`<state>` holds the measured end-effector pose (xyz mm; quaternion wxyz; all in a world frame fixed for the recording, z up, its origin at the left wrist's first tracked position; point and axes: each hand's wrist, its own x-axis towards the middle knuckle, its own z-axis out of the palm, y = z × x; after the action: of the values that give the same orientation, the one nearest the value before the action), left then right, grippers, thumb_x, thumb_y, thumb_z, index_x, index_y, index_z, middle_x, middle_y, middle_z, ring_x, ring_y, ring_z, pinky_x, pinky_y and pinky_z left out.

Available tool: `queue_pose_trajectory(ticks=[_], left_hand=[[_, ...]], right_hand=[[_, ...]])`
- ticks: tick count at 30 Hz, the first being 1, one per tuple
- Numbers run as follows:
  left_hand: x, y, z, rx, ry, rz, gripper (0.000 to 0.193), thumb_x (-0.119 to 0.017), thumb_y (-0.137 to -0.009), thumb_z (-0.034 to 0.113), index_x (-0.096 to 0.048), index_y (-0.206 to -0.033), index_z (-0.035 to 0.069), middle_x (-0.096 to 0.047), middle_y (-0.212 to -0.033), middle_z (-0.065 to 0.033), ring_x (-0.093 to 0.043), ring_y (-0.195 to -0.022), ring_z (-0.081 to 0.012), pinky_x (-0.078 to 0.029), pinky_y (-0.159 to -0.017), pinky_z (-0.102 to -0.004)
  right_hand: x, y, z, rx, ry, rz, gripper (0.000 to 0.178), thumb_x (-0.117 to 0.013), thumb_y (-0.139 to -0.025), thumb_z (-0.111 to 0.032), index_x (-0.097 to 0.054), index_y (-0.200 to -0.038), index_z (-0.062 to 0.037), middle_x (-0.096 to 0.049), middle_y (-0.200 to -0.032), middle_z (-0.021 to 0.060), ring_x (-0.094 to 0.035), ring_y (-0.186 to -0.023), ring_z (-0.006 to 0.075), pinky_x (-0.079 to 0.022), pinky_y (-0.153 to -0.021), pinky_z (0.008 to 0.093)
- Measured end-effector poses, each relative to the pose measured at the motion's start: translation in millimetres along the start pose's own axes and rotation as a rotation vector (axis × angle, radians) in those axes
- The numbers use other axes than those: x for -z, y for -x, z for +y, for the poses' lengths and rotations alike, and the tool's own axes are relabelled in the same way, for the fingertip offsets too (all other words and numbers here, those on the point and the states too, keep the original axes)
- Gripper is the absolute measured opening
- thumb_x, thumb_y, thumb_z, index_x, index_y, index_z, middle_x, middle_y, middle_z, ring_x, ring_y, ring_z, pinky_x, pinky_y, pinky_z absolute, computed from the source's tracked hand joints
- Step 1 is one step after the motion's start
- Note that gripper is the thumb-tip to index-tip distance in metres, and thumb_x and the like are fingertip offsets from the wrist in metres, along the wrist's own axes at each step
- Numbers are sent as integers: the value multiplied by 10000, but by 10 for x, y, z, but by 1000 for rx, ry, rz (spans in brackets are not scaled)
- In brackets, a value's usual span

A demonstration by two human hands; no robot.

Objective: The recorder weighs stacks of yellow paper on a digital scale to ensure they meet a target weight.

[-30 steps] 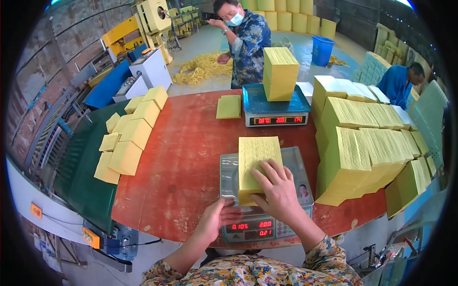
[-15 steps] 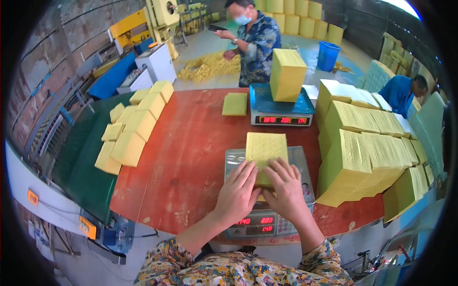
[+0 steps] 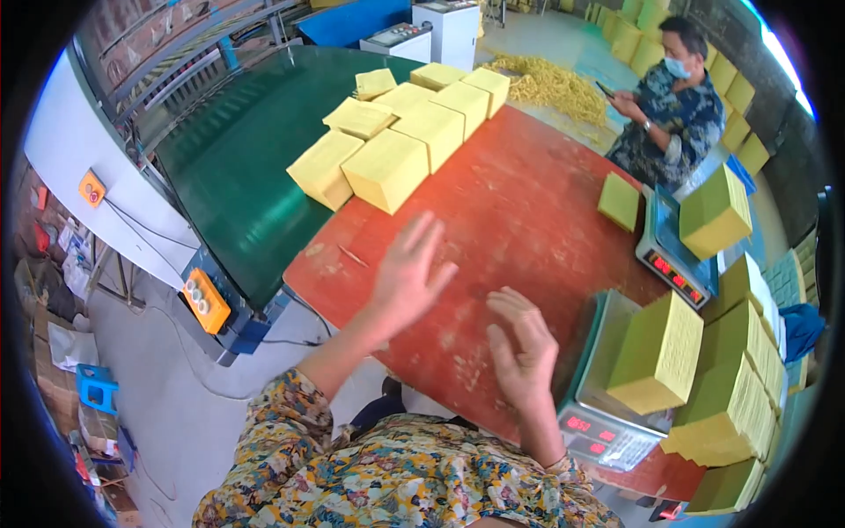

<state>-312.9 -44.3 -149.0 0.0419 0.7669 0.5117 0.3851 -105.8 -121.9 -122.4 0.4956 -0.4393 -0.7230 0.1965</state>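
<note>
My left hand (image 3: 409,277) is over the red tabletop (image 3: 475,238), fingers stretched out and nothing in them. To its right, my right hand (image 3: 525,348) is also open and holds nothing, its fingers slightly bent. A stack of yellow paper (image 3: 656,354) sits on the near scale (image 3: 607,348), just right of my right hand and apart from it. Beyond my left hand, several yellow paper blocks (image 3: 387,169) stand in rows where the table meets the green belt (image 3: 238,202). A far scale (image 3: 673,238) bears another yellow stack (image 3: 715,216).
More yellow stacks (image 3: 726,409) crowd the table's right side. A flat yellow pile (image 3: 620,201) lies beside the far scale. Across the table a masked co-worker (image 3: 673,106) holds a phone. An orange button box (image 3: 206,301) is mounted near the belt's corner.
My hands have let go of the yellow stack on the near scale and moved left, opening. The view has turned left toward the belt. The co-worker's two hands are now together at the phone.
</note>
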Motion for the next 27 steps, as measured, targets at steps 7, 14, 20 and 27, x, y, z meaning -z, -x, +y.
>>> queue_pose_trajectory(ticks=[7, 14, 20, 27], left_hand=[[207, -1154, -1827, 148, -205, -32, 785, -649, -880, 464, -412, -1394, -79, -375, -1473, -299, -377, -1378, -397, -341, -1133, -432], [-259, -1802, -2365, 175, -374, -360, 1053, -700, -752, 617, -328, -1452, -77, -312, -1508, -315, -298, -1421, -416, -261, -1178, -437], [-379, -1802, -2314, 115, -310, -387, 980, -733, -726, 538, -375, -1430, -41, -333, -1497, -295, -331, -1384, -419, -278, -1161, -469], [-373, -668, -1181, -755, 103, -601, 956, -784, -677, 477, -422, -1401, -32, -347, -1482, -280, -313, -1385, -438, -257, -1170, -501]], right_hand=[[-1133, -528, -82, 17, -48, -109, 290, -676, -812, -10, -654, -1101, -15, -664, -1134, 180, -607, -1134, 369, -485, -967, 432], [-1344, -555, 49, -124, 57, -73, 281, -683, -823, -15, -664, -1103, -20, -662, -1148, 166, -623, -1106, 333, -509, -938, 405], [-1207, -422, 25, -230, 58, 8, 272, -670, -844, -20, -663, -1116, -17, -661, -1165, 166, -628, -1108, 317, -512, -934, 380], [-638, -294, 217, -322, 182, 209, 386, -675, -836, -49, -616, -1217, -19, -657, -1177, 179, -629, -1122, 304, -489, -958, 371]])
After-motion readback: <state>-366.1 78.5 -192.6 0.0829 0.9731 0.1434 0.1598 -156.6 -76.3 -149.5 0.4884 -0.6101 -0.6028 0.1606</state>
